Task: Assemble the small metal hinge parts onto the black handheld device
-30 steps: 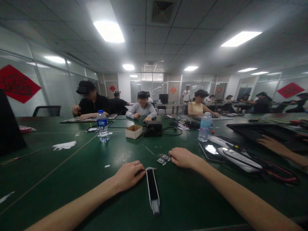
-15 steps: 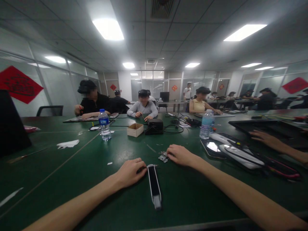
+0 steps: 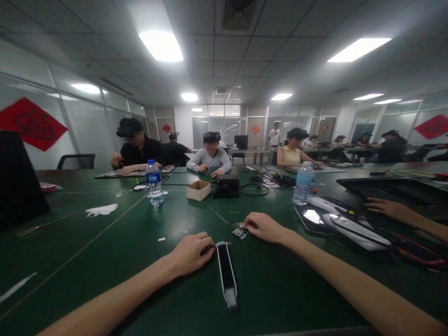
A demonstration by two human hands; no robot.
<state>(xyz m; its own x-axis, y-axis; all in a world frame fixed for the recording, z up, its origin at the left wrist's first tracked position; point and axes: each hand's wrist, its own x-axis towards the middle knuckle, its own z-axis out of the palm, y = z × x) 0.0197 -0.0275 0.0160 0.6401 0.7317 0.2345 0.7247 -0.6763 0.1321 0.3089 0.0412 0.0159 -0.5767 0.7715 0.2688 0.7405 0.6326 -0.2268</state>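
Observation:
My left hand (image 3: 193, 253) rests on the green table with its fingers curled together. Its fingertips are at the upper left end of a long narrow device (image 3: 227, 273) with a black face, a pale rim and a grey lower end. Whatever is between those fingers is hidden. To the right, my right hand (image 3: 266, 227) has its fingers bent and closed at a small cluster of metal parts (image 3: 240, 232), some of them plate-like. The fingertips touch the cluster's right side, and I cannot make out which piece they hold.
Ahead stand a small open box (image 3: 198, 192), a black box (image 3: 226, 186) and a water bottle (image 3: 154, 184). At right are another bottle (image 3: 301, 184), a black tablet-like slab with white devices (image 3: 345, 228), a black tray (image 3: 353, 189) and another person's hand (image 3: 388, 207).
The view has shifted slightly, so everything sits a little farther right and lower. Both my hands keep their places beside the device and the metal parts.

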